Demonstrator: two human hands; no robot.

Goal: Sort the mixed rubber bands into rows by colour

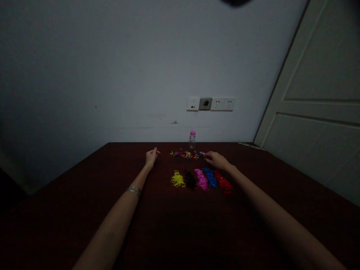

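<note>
Mixed bands: loose row twd table's far edge; R end right at R hand's fingertips
R hand: fingers bent, narrow; can't tell if pinching any
L hand: curled, apart from row's L end; can't tell if holding anything
Bottle: btwn row & far edge
Piles, L to R: yellow bands, black bands, pink bands, blue bands, red bands, all on row's near-edge side

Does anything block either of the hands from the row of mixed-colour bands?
Nothing visible does. The right hand is at the right end of the mixed-colour row; between the left hand and its left end only tabletop shows. The bottle stands behind the row, and the five single-colour piles lie nearer the camera.
</note>
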